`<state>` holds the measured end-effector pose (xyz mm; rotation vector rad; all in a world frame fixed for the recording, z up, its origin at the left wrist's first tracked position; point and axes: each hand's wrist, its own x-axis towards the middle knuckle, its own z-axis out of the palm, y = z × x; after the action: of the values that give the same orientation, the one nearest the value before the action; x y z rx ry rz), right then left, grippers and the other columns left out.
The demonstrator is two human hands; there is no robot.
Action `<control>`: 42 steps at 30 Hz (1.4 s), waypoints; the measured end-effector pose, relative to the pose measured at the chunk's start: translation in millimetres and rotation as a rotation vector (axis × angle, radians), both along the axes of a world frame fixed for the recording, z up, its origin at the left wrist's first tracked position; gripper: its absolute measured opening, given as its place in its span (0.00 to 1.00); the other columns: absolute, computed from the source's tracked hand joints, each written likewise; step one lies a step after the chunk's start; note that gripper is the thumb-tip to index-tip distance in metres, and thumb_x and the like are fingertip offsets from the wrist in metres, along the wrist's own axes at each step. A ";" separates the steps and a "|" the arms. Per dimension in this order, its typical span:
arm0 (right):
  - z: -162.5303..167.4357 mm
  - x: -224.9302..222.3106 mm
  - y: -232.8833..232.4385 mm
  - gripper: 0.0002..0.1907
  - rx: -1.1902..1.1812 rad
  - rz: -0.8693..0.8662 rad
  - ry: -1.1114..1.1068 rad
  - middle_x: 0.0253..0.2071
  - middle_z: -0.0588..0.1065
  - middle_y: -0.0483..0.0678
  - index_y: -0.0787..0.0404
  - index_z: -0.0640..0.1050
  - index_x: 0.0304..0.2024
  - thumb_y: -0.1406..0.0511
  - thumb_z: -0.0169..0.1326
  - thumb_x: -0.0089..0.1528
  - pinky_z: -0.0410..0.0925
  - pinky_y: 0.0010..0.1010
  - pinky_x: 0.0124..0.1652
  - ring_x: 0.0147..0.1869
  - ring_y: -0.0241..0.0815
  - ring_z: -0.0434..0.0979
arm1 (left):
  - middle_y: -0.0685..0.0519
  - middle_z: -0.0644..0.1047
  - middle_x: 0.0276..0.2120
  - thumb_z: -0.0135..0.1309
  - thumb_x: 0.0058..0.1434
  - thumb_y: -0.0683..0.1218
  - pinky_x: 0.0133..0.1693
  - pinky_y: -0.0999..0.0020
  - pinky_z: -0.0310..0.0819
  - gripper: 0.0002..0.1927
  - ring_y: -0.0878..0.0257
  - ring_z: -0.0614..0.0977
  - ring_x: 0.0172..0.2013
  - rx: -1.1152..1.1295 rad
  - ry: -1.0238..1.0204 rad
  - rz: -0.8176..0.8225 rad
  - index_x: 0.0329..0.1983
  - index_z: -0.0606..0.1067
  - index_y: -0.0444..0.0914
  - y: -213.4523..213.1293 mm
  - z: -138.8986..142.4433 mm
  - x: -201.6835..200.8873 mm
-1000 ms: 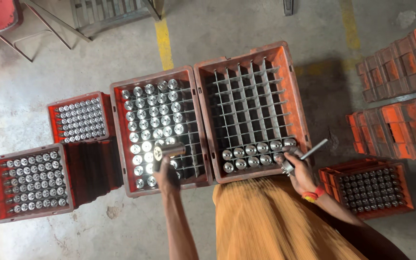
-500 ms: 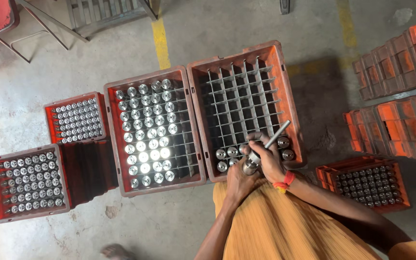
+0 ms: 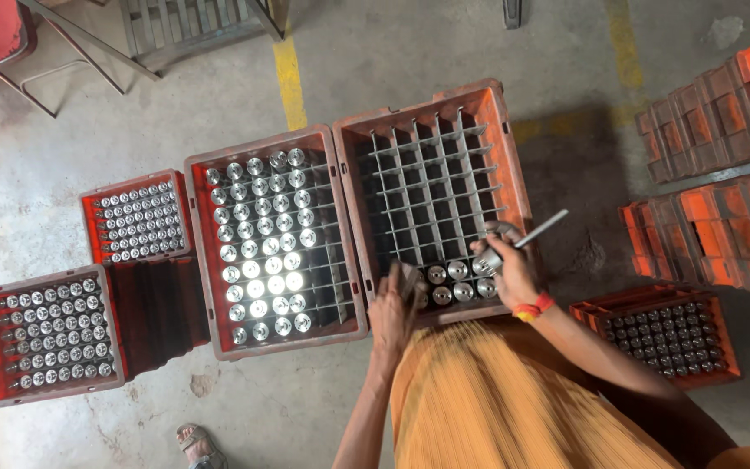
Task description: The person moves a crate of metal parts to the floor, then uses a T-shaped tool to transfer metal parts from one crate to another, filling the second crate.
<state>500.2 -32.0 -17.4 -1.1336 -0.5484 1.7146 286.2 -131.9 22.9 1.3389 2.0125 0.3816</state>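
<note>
Both hands work over the near edge of the mostly empty orange crate (image 3: 514, 130), whose grid of cells holds shiny metal cylinders (image 3: 455, 282) only in its two nearest rows. The left hand (image 3: 392, 308) is closed around one cylinder, end down, right above the near-left cells; the open cells lie just beyond its fingertips. The right hand (image 3: 507, 265) grips a metal rod (image 3: 538, 230) whose long axis slants up and to the right, away from the crate's near-right corner. The full crate (image 3: 273, 247) of cylinders sits touching on the left, closer to the left hand. Smaller crates (image 3: 45, 334) stand farther left on the floor (image 3: 444, 52).
</note>
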 end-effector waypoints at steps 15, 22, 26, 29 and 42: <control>-16.8 8.2 -53.9 0.09 -0.114 -0.035 -0.050 0.36 0.77 0.50 0.65 0.75 0.50 0.73 0.48 0.68 0.74 0.31 0.45 0.41 0.41 0.81 | 0.33 0.70 0.59 0.60 0.55 0.39 0.61 0.42 0.65 0.26 0.35 0.69 0.61 0.388 0.418 0.317 0.60 0.76 0.34 24.1 -54.9 -151.3; -26.6 -12.7 -59.2 0.09 -0.111 -0.001 -0.069 0.36 0.77 0.51 0.64 0.75 0.49 0.73 0.47 0.68 0.75 0.32 0.45 0.41 0.41 0.80 | 0.37 0.65 0.67 0.70 0.49 0.58 0.60 0.28 0.50 0.24 0.38 0.58 0.68 0.356 0.471 0.176 0.47 0.82 0.45 54.9 -56.9 -179.3; -31.5 -19.2 -69.1 0.08 -0.099 0.042 -0.034 0.38 0.77 0.49 0.64 0.75 0.49 0.73 0.48 0.68 0.73 0.32 0.44 0.42 0.40 0.80 | 0.38 0.67 0.64 0.70 0.51 0.57 0.63 0.32 0.52 0.27 0.42 0.60 0.68 0.345 0.398 0.044 0.52 0.81 0.43 54.1 -44.0 -191.5; -30.2 -12.8 -80.4 0.08 -0.118 0.062 -0.037 0.36 0.76 0.49 0.63 0.76 0.49 0.72 0.49 0.68 0.74 0.32 0.46 0.42 0.40 0.80 | 0.39 0.68 0.63 0.72 0.51 0.56 0.65 0.36 0.56 0.26 0.43 0.64 0.67 0.442 0.297 0.071 0.50 0.81 0.41 36.9 -25.9 -196.7; 23.2 -58.4 -63.6 0.09 -0.086 0.092 -0.056 0.36 0.77 0.46 0.64 0.77 0.49 0.72 0.51 0.66 0.72 0.27 0.39 0.39 0.38 0.80 | 0.48 0.82 0.30 0.67 0.55 0.48 0.32 0.64 0.73 0.16 0.60 0.81 0.29 0.230 -0.641 0.358 0.40 0.79 0.32 -13.2 -1.9 -19.9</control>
<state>441.8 -95.7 5.8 -1.2368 -0.5737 1.8052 266.3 -145.1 21.0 0.8174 1.6728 1.0831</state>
